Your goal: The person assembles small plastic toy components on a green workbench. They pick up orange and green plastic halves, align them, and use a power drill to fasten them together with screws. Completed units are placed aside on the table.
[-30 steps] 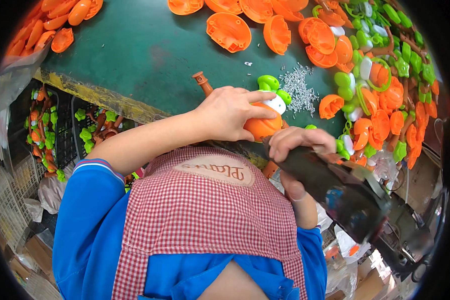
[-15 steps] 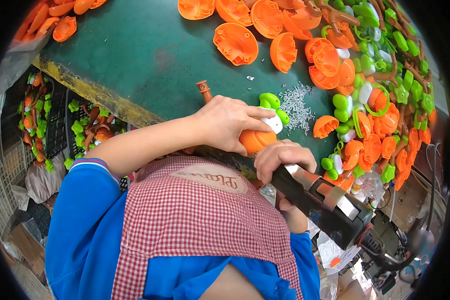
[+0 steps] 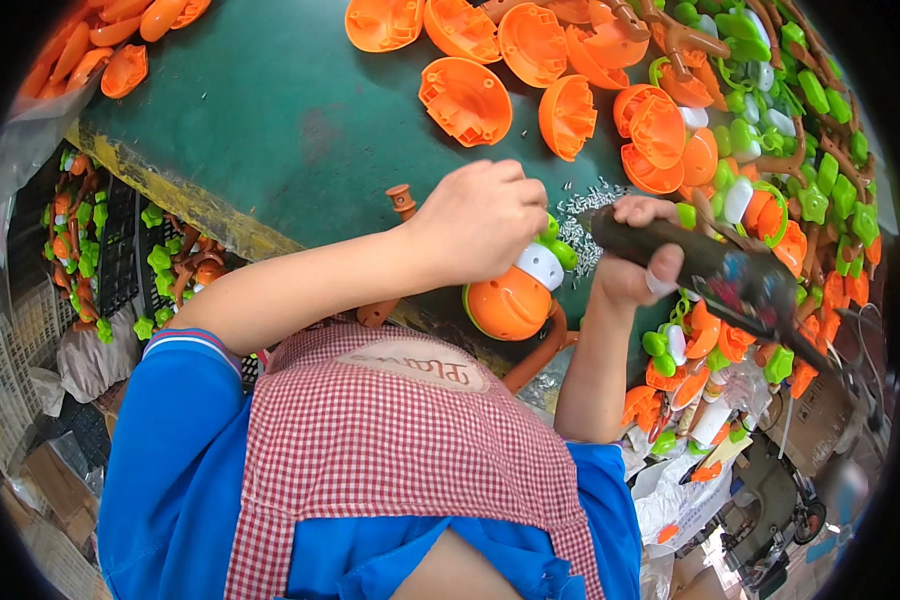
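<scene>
A toy part made of a round orange body, a white piece and green knobs lies at the table's near edge, with brown branch-like pieces sticking out from it. Just above and left of it is my left hand, its fingers bent and drawn together; what they hold, if anything, is hidden. My right hand grips a black power screwdriver, raised to the right of the toy and apart from it. Between the hands lies a pile of small silver screws, partly covered by the tool.
Several orange half shells lie across the far side of the green table. Green, white, orange and brown parts heap up along the right. More orange shells sit in a bag at far left. Crates with finished-looking pieces stand below left.
My right hand has swung the screwdriver up and right, away from the toy, turning it over. My left hand has lifted off the toy, fingers curling, which leaves the orange body in plain view.
</scene>
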Action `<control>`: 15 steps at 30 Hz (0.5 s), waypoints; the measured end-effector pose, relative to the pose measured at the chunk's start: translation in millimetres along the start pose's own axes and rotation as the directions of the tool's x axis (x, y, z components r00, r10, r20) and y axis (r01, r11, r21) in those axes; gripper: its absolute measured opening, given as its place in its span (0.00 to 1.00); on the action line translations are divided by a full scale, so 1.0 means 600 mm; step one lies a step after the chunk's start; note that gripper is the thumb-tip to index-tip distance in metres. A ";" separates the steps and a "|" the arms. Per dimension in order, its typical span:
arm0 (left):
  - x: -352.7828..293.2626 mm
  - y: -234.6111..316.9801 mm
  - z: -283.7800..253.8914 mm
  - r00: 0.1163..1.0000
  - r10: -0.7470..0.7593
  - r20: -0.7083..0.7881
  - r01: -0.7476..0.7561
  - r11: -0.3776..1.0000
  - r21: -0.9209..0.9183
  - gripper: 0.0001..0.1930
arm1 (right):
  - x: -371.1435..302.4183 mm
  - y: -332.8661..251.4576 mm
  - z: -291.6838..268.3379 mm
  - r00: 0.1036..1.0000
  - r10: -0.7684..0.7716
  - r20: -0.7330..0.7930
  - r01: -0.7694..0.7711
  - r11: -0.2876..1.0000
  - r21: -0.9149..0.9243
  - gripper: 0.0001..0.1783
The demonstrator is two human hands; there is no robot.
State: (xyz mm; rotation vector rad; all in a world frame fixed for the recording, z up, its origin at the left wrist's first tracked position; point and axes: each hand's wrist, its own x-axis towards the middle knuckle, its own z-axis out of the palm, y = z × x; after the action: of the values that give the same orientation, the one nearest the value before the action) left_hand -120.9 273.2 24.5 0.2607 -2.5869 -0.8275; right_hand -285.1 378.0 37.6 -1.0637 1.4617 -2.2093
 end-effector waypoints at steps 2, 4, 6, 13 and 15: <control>0.027 -0.005 0.010 0.997 -0.071 0.036 0.069 0.996 0.053 0.10 | 0.005 -0.027 0.000 0.998 -0.046 0.037 0.044 0.997 0.058 0.47; 0.057 -0.001 0.027 0.992 -0.126 0.001 0.126 0.992 0.015 0.07 | 0.014 -0.052 -0.003 0.988 -0.088 0.130 0.059 0.975 0.213 0.48; 0.075 -0.003 0.043 0.992 -0.114 0.048 0.118 0.989 -0.087 0.07 | 0.016 -0.058 -0.009 0.981 -0.100 0.167 0.070 0.981 0.180 0.46; 0.070 -0.008 0.045 0.992 0.080 -0.095 -0.087 0.994 -0.072 0.06 | 0.013 -0.087 -0.024 0.984 -0.105 0.143 0.077 0.979 0.186 0.45; 0.064 -0.013 0.041 0.994 0.085 -0.071 -0.091 0.992 -0.084 0.06 | 0.013 -0.087 -0.018 0.980 -0.116 0.160 0.085 0.979 0.185 0.46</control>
State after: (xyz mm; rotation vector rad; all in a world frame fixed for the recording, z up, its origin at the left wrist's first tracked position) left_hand -165.5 268.1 14.2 0.1455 -2.4740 -0.8818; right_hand -289.7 404.1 84.7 -1.2547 1.1403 -2.2057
